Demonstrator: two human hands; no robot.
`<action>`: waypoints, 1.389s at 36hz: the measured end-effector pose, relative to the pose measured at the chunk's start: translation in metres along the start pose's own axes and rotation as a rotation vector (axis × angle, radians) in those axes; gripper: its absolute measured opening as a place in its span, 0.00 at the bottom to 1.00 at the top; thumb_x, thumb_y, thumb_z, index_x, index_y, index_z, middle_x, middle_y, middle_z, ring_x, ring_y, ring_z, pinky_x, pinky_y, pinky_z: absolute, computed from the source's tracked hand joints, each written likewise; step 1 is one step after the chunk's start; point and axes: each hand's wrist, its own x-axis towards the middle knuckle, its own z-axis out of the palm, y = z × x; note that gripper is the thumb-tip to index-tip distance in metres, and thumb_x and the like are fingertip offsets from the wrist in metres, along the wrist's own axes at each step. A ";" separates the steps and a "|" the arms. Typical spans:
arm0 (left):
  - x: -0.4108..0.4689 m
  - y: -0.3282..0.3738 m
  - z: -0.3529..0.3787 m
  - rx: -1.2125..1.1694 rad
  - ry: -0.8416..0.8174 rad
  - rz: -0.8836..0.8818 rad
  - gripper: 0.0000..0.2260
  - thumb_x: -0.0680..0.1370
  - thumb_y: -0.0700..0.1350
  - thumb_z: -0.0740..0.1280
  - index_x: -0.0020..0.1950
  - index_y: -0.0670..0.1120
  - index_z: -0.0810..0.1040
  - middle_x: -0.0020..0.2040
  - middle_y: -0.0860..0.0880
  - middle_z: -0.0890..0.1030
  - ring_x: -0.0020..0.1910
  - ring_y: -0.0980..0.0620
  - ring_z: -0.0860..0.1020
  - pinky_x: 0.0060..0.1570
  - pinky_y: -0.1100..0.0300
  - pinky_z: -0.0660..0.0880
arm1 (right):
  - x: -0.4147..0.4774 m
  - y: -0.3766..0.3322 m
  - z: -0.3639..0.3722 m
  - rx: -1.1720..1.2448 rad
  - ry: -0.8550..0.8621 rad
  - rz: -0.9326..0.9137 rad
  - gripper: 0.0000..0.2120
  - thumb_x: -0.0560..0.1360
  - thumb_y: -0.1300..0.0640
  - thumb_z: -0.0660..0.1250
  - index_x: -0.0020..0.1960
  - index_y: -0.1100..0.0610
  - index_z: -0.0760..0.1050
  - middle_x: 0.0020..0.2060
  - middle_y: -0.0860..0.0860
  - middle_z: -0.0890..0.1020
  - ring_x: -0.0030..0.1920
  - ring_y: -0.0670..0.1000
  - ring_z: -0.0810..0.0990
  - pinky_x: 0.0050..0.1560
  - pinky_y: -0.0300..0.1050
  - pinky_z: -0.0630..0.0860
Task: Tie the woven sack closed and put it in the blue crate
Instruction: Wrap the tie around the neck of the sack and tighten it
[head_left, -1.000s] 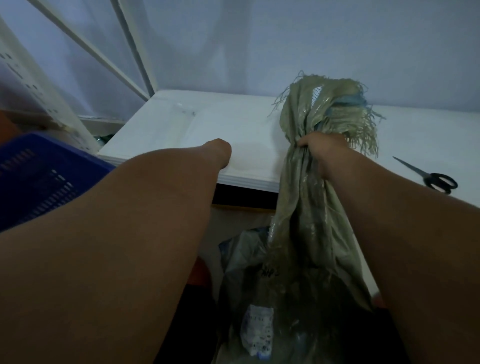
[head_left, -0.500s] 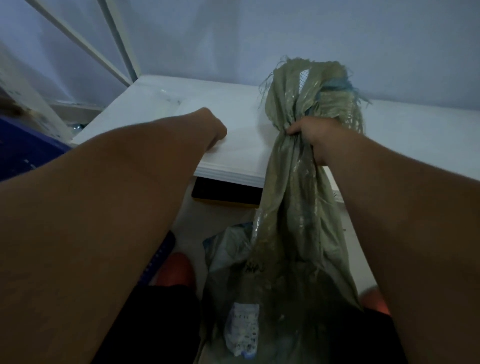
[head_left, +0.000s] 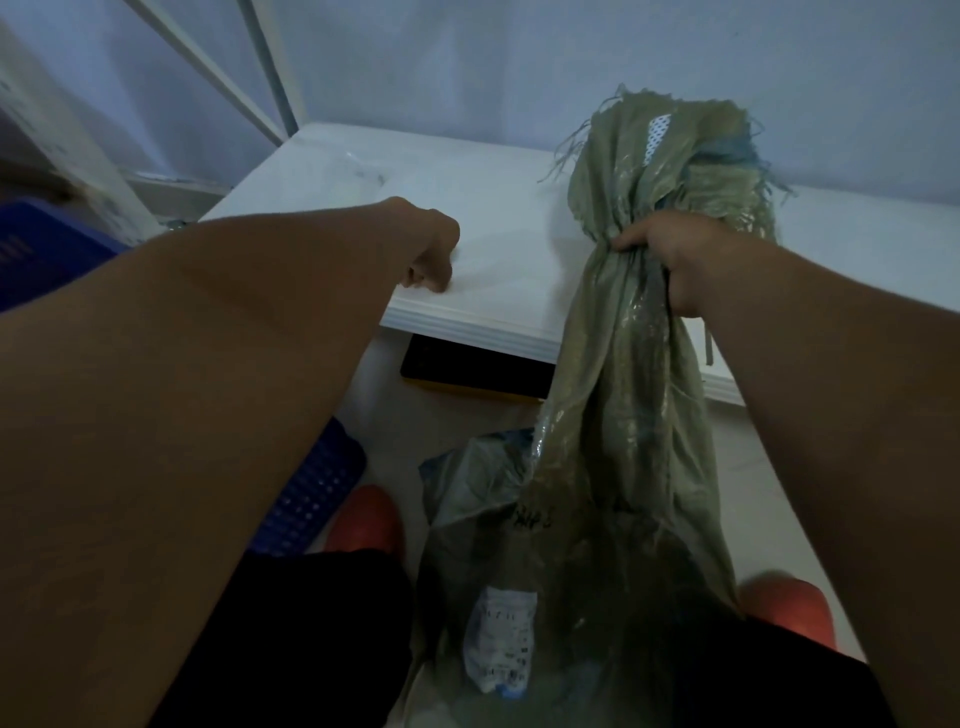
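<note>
The person stands at the white counter (head_left: 498, 218) with the woven sack (head_left: 623, 415) bunched in the right hand (head_left: 670, 260), which is clenched tight round the gathered neck. The frayed mouth flares above that grip, over the counter, while the body of the sack hangs down in front of the counter's edge to the floor between the person's red shoes (head_left: 366, 519). The left hand (head_left: 431, 260) is curled into a loose fist resting on the counter near its front edge, well apart from the sack; I cannot tell whether it holds anything.

To my eye this is the closing step, barely begun: the neck is gathered but I see no knot or cord on it. The next move seems to call for the left hand to come across and help twist or tie the neck while the right keeps its squeeze.

The sack is dull green, thin and shiny, its top ragged with loose threads. The blue crate (head_left: 47, 249) waits at the left.
</note>
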 end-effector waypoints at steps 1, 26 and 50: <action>0.002 -0.002 0.002 -0.008 0.002 0.006 0.10 0.70 0.45 0.71 0.35 0.38 0.83 0.27 0.45 0.83 0.31 0.45 0.85 0.45 0.48 0.84 | 0.001 0.000 0.001 0.001 0.002 0.001 0.23 0.79 0.60 0.64 0.73 0.65 0.69 0.62 0.62 0.80 0.58 0.61 0.81 0.64 0.60 0.77; -0.116 0.033 -0.026 -0.284 0.129 0.326 0.05 0.77 0.35 0.66 0.46 0.34 0.80 0.38 0.36 0.84 0.35 0.42 0.86 0.39 0.48 0.84 | -0.092 -0.014 -0.037 0.116 0.143 -0.125 0.24 0.70 0.64 0.73 0.66 0.65 0.74 0.53 0.61 0.84 0.45 0.58 0.85 0.31 0.46 0.81; -0.253 0.050 -0.032 -0.725 0.567 0.427 0.12 0.83 0.46 0.62 0.47 0.43 0.83 0.36 0.55 0.76 0.33 0.53 0.74 0.29 0.60 0.76 | -0.191 -0.006 -0.059 0.337 0.158 -0.209 0.20 0.70 0.67 0.71 0.62 0.66 0.77 0.52 0.61 0.85 0.44 0.59 0.85 0.30 0.45 0.81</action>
